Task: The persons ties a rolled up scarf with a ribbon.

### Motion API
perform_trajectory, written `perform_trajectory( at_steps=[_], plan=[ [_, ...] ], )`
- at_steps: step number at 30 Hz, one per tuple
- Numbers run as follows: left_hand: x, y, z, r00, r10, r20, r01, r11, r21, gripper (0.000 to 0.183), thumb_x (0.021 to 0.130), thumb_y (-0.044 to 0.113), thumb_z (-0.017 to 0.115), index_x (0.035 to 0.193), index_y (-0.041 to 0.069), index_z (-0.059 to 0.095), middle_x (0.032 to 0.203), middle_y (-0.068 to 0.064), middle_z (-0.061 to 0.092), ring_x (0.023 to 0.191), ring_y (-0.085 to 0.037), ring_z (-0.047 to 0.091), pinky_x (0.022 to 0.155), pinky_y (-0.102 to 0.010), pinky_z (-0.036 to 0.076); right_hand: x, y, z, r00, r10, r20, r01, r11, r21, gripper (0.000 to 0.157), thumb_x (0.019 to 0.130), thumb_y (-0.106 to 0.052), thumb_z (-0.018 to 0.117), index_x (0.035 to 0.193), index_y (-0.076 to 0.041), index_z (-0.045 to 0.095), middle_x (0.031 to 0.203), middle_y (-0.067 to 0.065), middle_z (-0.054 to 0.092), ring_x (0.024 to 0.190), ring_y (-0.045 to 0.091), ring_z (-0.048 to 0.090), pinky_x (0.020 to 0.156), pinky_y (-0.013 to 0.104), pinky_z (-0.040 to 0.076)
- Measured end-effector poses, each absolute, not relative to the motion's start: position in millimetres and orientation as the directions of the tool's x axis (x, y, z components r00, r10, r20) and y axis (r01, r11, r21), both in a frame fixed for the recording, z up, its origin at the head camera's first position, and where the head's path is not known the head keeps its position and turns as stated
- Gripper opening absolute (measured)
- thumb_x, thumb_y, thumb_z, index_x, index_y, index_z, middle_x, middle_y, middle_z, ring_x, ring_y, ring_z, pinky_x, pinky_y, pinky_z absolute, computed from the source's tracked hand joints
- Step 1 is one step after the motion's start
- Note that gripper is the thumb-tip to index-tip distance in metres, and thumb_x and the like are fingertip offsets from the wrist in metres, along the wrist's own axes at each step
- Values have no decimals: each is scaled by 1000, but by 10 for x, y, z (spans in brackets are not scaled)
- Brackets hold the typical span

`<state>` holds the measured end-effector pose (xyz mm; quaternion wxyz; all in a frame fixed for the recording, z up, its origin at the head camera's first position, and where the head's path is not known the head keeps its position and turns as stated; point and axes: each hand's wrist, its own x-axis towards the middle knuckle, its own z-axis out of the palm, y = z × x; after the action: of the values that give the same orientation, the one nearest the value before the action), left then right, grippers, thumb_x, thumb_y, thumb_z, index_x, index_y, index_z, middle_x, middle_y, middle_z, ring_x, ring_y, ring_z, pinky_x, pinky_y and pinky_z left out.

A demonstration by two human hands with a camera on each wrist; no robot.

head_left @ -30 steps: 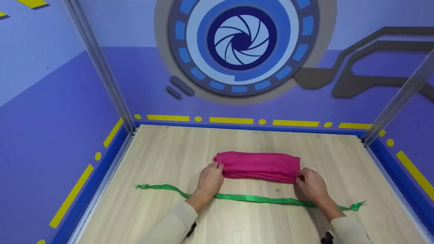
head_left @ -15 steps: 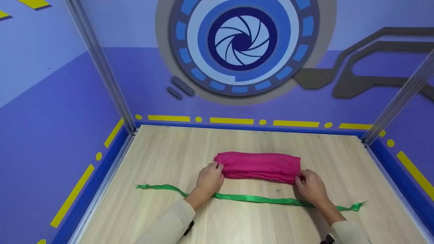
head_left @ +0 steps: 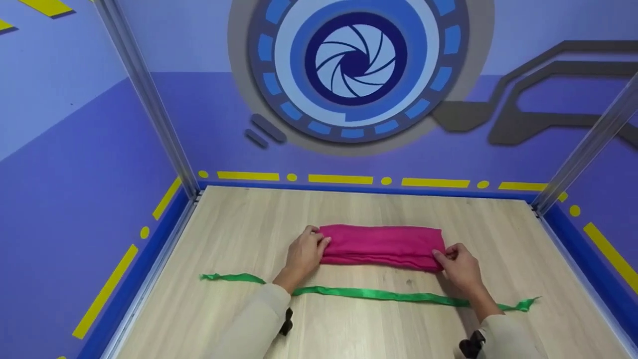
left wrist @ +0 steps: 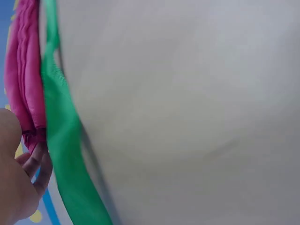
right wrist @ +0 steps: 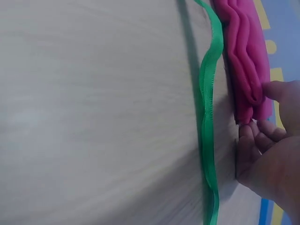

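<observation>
A folded pink cloth point(head_left: 381, 243) lies crosswise on the wooden table, its layered edge toward me. At its left end my left hand point(head_left: 302, 255) pinches the fold, thumb on the near side and fingers around the end. My right hand point(head_left: 463, 269) grips the opposite end, the thumb lying over the cloth's corner; in the right wrist view its fingers point(right wrist: 248, 145) bend in at the cloth's lower end. A green ribbon point(head_left: 369, 294) stretches across the table nearer to me, passing beneath both forearms.
The light wooden tabletop point(head_left: 239, 214) is bounded by blue-purple panels at the back and sides. Metal posts point(head_left: 149, 99) stand at the back corners. A dark strap piece point(head_left: 472, 344) shows at the right sleeve.
My left hand has moved slightly up and left, around the cloth's end. The right thumb has come onto the cloth's corner. The cloth's left end looks a little straighter; the ribbon lies as before.
</observation>
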<state>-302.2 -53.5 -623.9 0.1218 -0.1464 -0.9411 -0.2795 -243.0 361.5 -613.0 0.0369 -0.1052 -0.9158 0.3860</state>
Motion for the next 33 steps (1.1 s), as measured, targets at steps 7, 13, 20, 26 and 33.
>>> perform_trajectory(
  at_steps=[7,13,20,26,33],
  plan=[
    [-3165,-628,-6290,-947,93,306,268,752,603,24,102,35,73,107,12,66,100,-3,65,92,-22,63,82,-41,55,-2517,3551,-6147,-986,167,-17,136,734,-665,47,102,-31,71,119,11,61,101,19,65,91,30,60,75,37,51],
    [-3171,-603,-6312,-953,184,242,294,756,585,59,104,28,71,153,4,49,144,-16,60,132,-34,54,112,-50,44,-2548,3568,-6129,-992,108,-60,120,723,-681,43,102,-27,72,114,13,58,83,13,64,70,19,64,63,31,51],
    [-3177,-519,-6296,-941,256,219,336,764,550,56,105,22,68,154,4,50,151,-17,55,137,-36,52,114,-52,42,-2560,3611,-6173,-997,66,-50,82,748,-658,42,102,-26,70,111,13,57,85,14,63,68,19,64,61,31,51],
    [-3194,-483,-6257,-947,274,168,321,774,546,54,105,21,67,153,2,50,147,-17,59,135,-35,53,113,-50,44,-2559,3606,-6156,-997,66,-43,78,766,-638,37,101,-24,70,108,11,60,85,14,62,72,23,62,63,33,51],
    [-3188,-454,-6219,-941,307,144,333,758,562,50,106,18,67,150,0,52,141,-19,60,132,-36,54,114,-49,44,-2567,3589,-6107,-997,62,-49,79,800,-595,35,100,-25,70,104,9,61,83,12,61,72,24,59,63,35,49]
  ],
)
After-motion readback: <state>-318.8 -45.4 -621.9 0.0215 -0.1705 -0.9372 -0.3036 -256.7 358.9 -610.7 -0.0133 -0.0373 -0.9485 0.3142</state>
